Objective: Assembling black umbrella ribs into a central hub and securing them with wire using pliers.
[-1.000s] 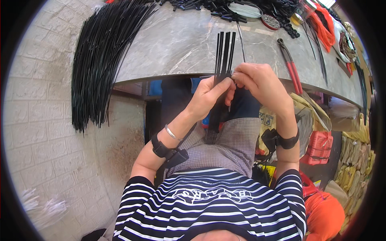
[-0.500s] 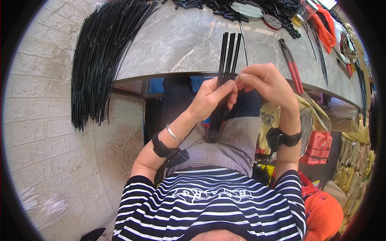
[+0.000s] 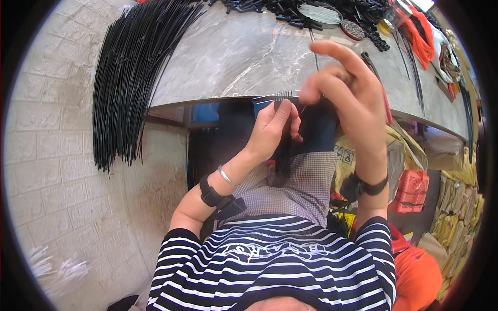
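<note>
My left hand (image 3: 271, 127) is closed around a bundle of thin black rods (image 3: 283, 150), thumb lying across its front. Their tips form a short comb-like row just above my thumb, and the lower ends hang down over my lap. Thin pale wires (image 3: 263, 98) cross behind and beside these tips, at the table's front edge. Just right of the bundle, my right hand (image 3: 350, 90) is raised and smeared by motion. One finger points up and left, while others curl near the wires' right end. Whether anything is between its fingers cannot be made out.
On the grey marble-look table (image 3: 228, 62), a large sheaf of black rods (image 3: 140, 83) overhangs the left end. Black tubular pieces (image 3: 244, 6), a dish of pale sticks (image 3: 319, 14) and a red-rimmed dish (image 3: 353, 30) lie at the back. A red crate (image 3: 412, 192) stands right.
The rod tips have dropped from well above my left hand to just over its thumb. My right hand has moved up from the bundle, and pale wires now show left of the tips.
</note>
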Available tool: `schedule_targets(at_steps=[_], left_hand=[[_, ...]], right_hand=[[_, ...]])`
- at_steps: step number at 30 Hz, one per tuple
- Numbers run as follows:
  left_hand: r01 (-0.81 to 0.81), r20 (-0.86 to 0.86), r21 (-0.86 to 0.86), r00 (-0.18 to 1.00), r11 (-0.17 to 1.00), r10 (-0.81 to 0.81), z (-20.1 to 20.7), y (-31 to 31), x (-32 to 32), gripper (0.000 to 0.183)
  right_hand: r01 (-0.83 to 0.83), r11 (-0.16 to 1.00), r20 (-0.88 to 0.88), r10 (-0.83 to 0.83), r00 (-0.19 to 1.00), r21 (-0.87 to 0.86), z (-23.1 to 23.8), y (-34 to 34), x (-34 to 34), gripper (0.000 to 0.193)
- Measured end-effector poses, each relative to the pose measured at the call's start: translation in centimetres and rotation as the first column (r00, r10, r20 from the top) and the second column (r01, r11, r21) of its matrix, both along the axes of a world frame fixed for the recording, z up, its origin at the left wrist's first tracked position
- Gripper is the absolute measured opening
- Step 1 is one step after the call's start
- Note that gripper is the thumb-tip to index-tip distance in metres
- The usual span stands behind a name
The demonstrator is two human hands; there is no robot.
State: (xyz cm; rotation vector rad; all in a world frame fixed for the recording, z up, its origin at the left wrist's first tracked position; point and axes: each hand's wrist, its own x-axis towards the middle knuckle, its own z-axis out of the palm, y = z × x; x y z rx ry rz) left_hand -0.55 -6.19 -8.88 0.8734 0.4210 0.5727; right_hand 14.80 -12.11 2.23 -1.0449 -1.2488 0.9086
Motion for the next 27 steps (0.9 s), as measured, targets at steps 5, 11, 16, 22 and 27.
schedule_targets(at_steps=[5,11,16,22,27], left_hand=[[0.098,-0.043,-0.016,0.994,0.995,-0.099,-0.1,-0.8,-0.8,0.032],[0.114,-0.023,0.329,0.993,0.938,-0.113,0.4,-0.3,-1.3,0.035],[0.172,-0.121,0.303,0.983,0.937,-0.141,0.5,0.1,-1.1,0.037],[0.068,-0.176,0.324,0.984,0.944,-0.01,1.0,0.1,-1.9,0.03],[0.049,-0.292,0.356,0.954,0.933,0.061,0.7,0.3,-3.4,0.023]], right_hand=[[-0.42,0.876,-0.771,0.432,0.468,0.236,-2.7,-5.0,-1.3,0.1],[0.083,0.882,0.267,0.05,0.962,-0.464,-8.1,-5.4,-1.8,0.022],[-0.023,0.889,-0.159,-0.056,0.986,-0.458,-10.8,-5.2,-5.3,0.021],[-0.014,0.873,-0.282,-0.142,0.949,-0.487,-10.8,-4.6,-5.6,0.014],[-0.021,0.866,-0.288,-0.143,0.947,-0.499,-11.1,-4.7,-5.5,0.013]])
